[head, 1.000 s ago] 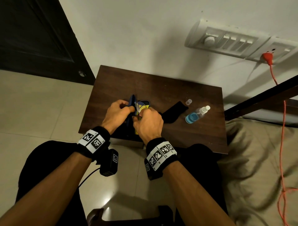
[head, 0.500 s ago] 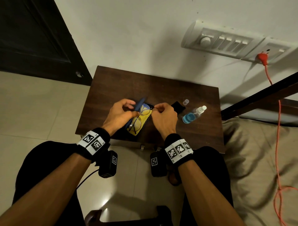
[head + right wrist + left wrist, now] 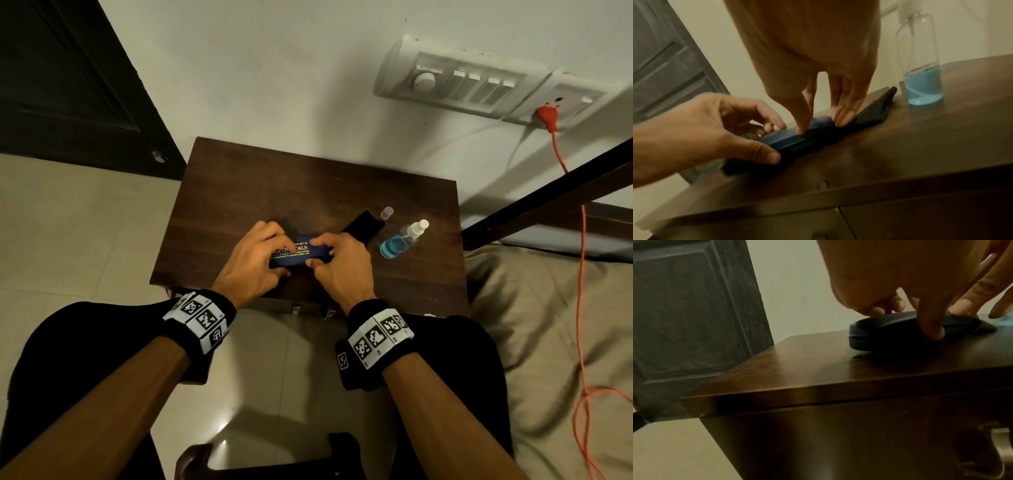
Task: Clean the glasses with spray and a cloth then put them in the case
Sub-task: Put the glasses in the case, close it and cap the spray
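Note:
A dark blue glasses case (image 3: 298, 254) with gold lettering lies closed near the front of the small dark wooden table (image 3: 274, 185). The glasses are hidden. My left hand (image 3: 270, 253) grips the case's left end, fingers over the top and thumb on the near side (image 3: 931, 327). My right hand (image 3: 325, 253) pinches its right end between thumb and fingers (image 3: 842, 113). The black cloth (image 3: 363, 226) lies partly under the case's right end (image 3: 875, 110). The spray bottle (image 3: 400, 240) with blue liquid stands to the right (image 3: 920, 78).
A small clear cap (image 3: 386, 212) sits behind the bottle. A switch panel (image 3: 455, 85) with an orange plug and cord (image 3: 579, 274) is on the wall. A dark door (image 3: 68, 85) stands left. Bedding (image 3: 548, 325) lies right. My knees are at the table's front edge.
Half a second ago the case lay open with the glasses on its yellow lining. Now the lid is down and both hands grip the closed case.

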